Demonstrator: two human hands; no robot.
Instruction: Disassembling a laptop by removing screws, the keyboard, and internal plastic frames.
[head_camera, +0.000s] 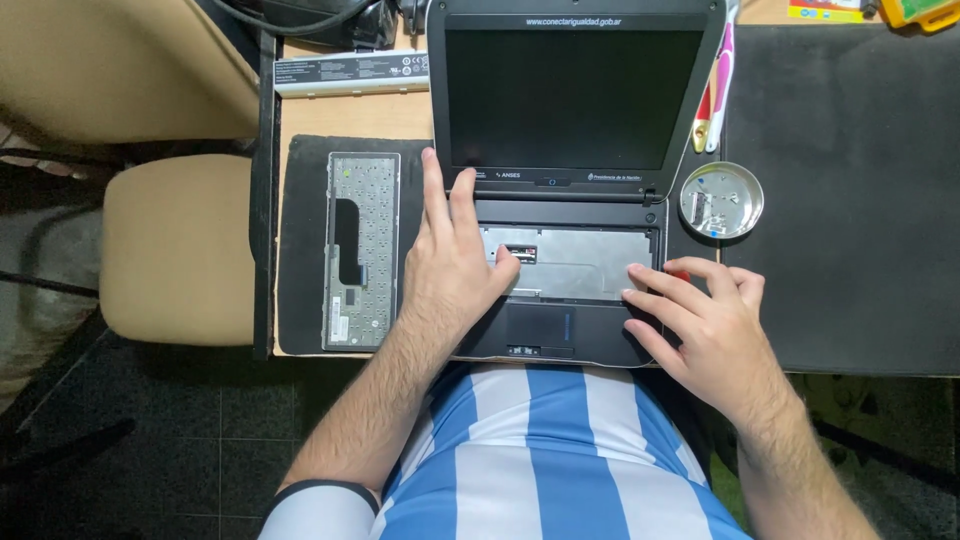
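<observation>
The small dark laptop (570, 190) lies open mid-surface, keyboard bay bare, long axis left-right, under both hands: left hand (455, 265) flat, fingers spread, thumb in the bay; right hand (705, 320) fingers apart, nothing grasped.

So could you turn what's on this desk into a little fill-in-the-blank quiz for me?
1. The laptop lies open with its ____ taken out.
2. The removed keyboard lies face down to the ____ of the laptop.
3. The small round metal dish sits on the laptop's ____ side.
4. The left hand and right hand both rest on the ____.

Missing words: keyboard; left; right; laptop
</observation>
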